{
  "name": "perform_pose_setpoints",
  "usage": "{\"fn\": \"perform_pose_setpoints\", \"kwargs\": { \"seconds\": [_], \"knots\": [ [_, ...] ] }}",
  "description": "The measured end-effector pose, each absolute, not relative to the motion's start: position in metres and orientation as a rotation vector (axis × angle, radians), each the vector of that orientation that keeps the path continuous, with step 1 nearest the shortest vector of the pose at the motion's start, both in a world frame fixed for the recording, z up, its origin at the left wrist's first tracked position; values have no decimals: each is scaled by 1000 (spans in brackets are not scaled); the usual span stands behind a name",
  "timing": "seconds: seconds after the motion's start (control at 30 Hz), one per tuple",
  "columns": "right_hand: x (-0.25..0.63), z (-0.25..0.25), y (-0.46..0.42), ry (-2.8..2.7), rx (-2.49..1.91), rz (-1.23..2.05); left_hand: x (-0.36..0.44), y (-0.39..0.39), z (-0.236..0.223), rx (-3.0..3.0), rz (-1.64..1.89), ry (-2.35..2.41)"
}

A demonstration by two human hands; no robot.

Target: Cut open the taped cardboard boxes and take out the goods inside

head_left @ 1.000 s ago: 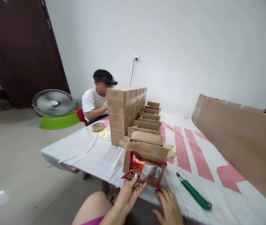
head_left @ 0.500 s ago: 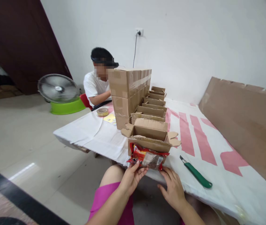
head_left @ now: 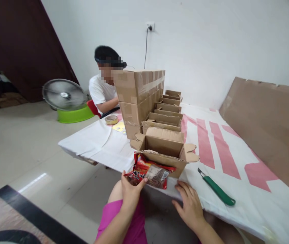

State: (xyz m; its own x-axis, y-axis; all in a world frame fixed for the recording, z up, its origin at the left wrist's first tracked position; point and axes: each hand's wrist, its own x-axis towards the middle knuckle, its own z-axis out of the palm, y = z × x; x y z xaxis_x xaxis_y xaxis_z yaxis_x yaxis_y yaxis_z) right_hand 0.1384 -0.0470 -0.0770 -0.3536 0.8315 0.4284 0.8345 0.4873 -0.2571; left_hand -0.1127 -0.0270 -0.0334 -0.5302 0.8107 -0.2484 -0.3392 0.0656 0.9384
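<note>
A red snack packet [head_left: 152, 173] with a clear brown patch and a barcode leans against the front of the nearest open cardboard box [head_left: 163, 145]. My left hand [head_left: 132, 189] grips the packet's lower left corner, thumb in front. Part of that corner is hidden by the fingers. My right hand [head_left: 189, 201] rests at the table edge, right of the packet and apart from it, fingers spread and holding nothing. On the cloth to its right lies a green utility knife [head_left: 218, 189], blade tip showing. The box's flaps stand out to the sides.
Behind the near box runs a row of open boxes [head_left: 168, 109]. Taped closed boxes [head_left: 126, 86] are stacked to their left. A tape roll [head_left: 111, 120] lies at the left, near a seated person [head_left: 103, 89]. A large cardboard sheet [head_left: 266, 118] stands along the right.
My view has tilted down. My left hand has shifted left along the packet to its corner, and the packet has moved slightly left. My right hand has come away from the packet's right end.
</note>
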Motion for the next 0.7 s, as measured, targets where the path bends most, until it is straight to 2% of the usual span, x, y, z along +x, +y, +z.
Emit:
{"fn": "perform_pose_setpoints", "kwargs": {
  "seconds": [0.1,0.37,0.7],
  "knots": [
    [138,-78,-46,-2230,-1365,-21,-108,-27,-35,779,1689,1637],
    [136,-76,-48,-2225,-1398,-26,-92,-19,-60,1645,1609,2068],
    [137,-82,-45,-2207,-1395,-75,-77,-1,-63,1603,1351,2091]
  ]
}}
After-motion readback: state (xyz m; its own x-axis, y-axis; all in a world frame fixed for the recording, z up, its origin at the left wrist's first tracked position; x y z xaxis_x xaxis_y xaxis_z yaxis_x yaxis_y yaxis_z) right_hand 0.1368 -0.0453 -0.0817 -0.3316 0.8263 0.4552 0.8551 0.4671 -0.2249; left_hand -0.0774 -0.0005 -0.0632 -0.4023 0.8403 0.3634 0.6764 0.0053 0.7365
